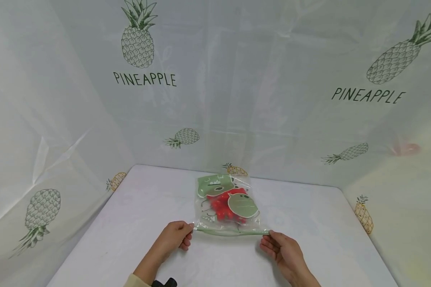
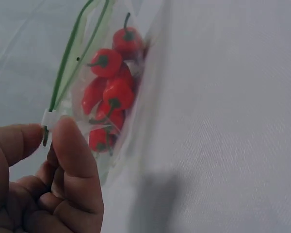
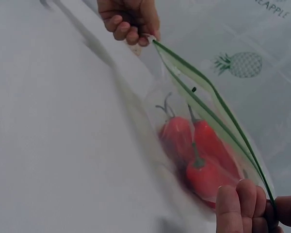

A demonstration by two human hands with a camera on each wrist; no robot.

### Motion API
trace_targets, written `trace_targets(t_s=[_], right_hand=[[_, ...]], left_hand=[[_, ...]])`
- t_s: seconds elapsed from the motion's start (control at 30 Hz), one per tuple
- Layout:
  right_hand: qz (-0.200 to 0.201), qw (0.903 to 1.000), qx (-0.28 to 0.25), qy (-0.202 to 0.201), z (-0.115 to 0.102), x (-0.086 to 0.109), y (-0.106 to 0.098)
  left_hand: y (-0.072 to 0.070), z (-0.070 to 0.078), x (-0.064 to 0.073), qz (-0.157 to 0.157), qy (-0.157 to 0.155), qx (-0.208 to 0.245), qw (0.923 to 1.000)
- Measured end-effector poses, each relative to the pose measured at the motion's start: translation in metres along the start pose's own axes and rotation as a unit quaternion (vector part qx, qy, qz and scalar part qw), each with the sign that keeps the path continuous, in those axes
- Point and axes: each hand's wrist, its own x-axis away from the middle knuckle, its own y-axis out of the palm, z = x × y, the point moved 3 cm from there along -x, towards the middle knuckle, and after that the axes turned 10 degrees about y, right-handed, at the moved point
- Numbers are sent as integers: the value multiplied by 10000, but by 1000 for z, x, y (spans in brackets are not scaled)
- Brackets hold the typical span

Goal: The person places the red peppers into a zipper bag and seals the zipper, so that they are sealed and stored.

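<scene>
A clear zip bag [image 1: 243, 205] with green animal prints lies on the white table, its green-edged mouth [image 1: 233, 232] toward me. Inside are several small red peppers [image 2: 119, 94] with green stems. My left hand [image 1: 174, 238] pinches the left end of the mouth between thumb and finger, at a white slider [image 2: 49, 118]. At the opposite end, my right hand [image 1: 286, 254] pinches the corner of the strip. Between the hands the two green edges stand apart, as both wrist views show. Part of the peppers is hidden behind the prints in the head view.
The white table [image 1: 147, 199] is bordered at the back and sides by a pale sheet [image 1: 237, 79] printed with pineapples. A dark object [image 1: 165, 283] shows beside the left sleeve. A reddish blur [image 1: 406, 149] shows through the sheet at the right.
</scene>
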Motion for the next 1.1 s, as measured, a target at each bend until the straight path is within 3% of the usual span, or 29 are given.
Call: trace_targets(t_s=[0.27, 0.5, 0.8, 1.1], right_hand=[[30, 9999, -140, -20, 1, -1, 2], [-137, 9992, -378, -21, 4, -1, 9], [-1035, 9911, -684, 489, 16, 2, 30], [-1963, 9754, -610, 798, 34, 10, 75]], left_hand=[[1, -1, 1, -131, -6, 520, 9986], [-1, -1, 1, 67, 37, 455, 9989], [2, 0, -1, 143, -73, 877, 9960], [6, 1, 0, 147, -171, 1014, 9946]])
